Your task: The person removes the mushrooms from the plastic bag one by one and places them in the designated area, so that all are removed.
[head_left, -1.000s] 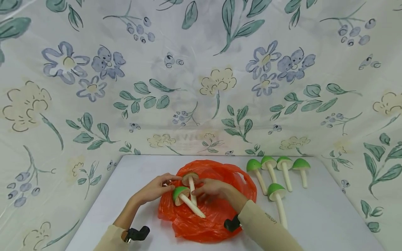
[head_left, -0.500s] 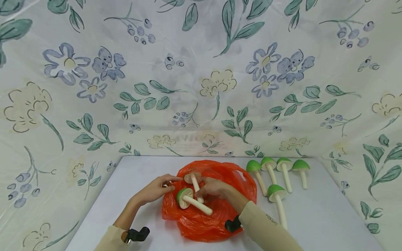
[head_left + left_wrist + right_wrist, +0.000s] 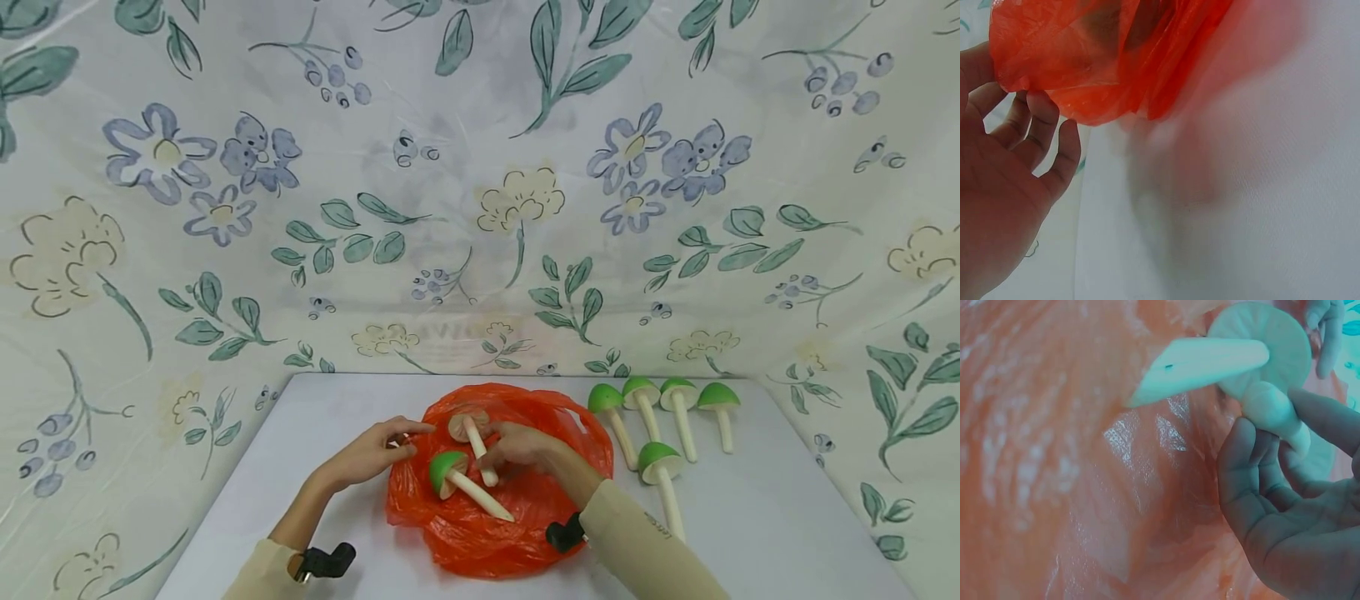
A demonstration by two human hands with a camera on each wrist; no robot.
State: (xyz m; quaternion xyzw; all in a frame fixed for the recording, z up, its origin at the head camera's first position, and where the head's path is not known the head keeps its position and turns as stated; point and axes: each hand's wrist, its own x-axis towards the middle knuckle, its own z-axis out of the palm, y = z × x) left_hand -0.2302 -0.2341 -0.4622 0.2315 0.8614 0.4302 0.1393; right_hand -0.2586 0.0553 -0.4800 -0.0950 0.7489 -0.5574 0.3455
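Note:
A red plastic bag (image 3: 468, 550) lies spread on the white table, with two toy mushrooms over it. My right hand (image 3: 517, 446) pinches the white stem of one mushroom (image 3: 472, 432), its pale underside facing me. In the right wrist view, thumb and fingers close round that stem (image 3: 1269, 409). Just in front lies a second, green-capped mushroom (image 3: 448, 473), its stem slanting toward the near right. At the bag's left rim, my left hand (image 3: 367, 456) holds the plastic edge; the left wrist view shows its curled fingers against the bag (image 3: 1066, 50).
Several more green-capped mushrooms (image 3: 679, 396) lie at the back right of the table. One of them (image 3: 660, 462) sits nearer, beside my right sleeve. A floral curtain (image 3: 480, 250) rises behind the table (image 3: 330, 400) and along both sides.
My right hand has shifted slightly right with its mushroom, whose stem now tilts more to the right. The green-capped mushroom in front has slid right too. The left hand stays put.

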